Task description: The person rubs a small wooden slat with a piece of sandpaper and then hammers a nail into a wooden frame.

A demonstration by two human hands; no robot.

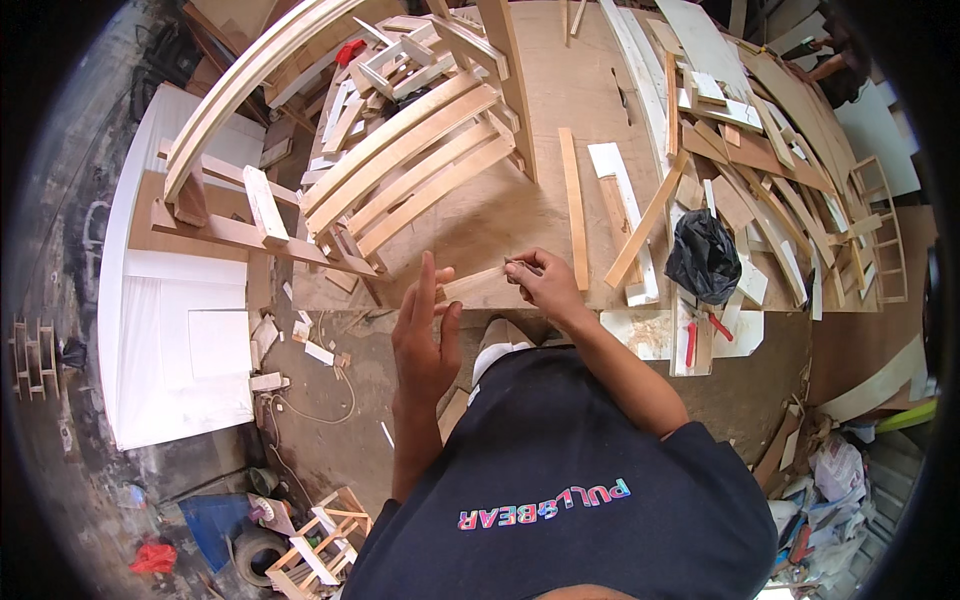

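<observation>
My left hand (426, 341) is raised at the workbench's front edge, fingers apart, beside one end of a short pale wood strip (474, 283). Whether a fingertip touches that strip, I cannot tell. At the strip's other end, my right hand (546, 285) pinches a small dark object, too small to name. Just beyond both hands stands a wooden frame with curved slats (431, 169) and a large bent rail (244, 79). To the right of my right hand lies a narrow wood batten (573, 210).
A plywood workbench (555, 67) carries piled offcuts (772, 165) at the right. A black plastic bag (703, 256) sits near its front edge, above red-handled pliers (697, 337). White panels (180, 360) stand at the left. A cable (352, 401) and scraps lie on the floor. Another person's hand (802, 73) shows far right.
</observation>
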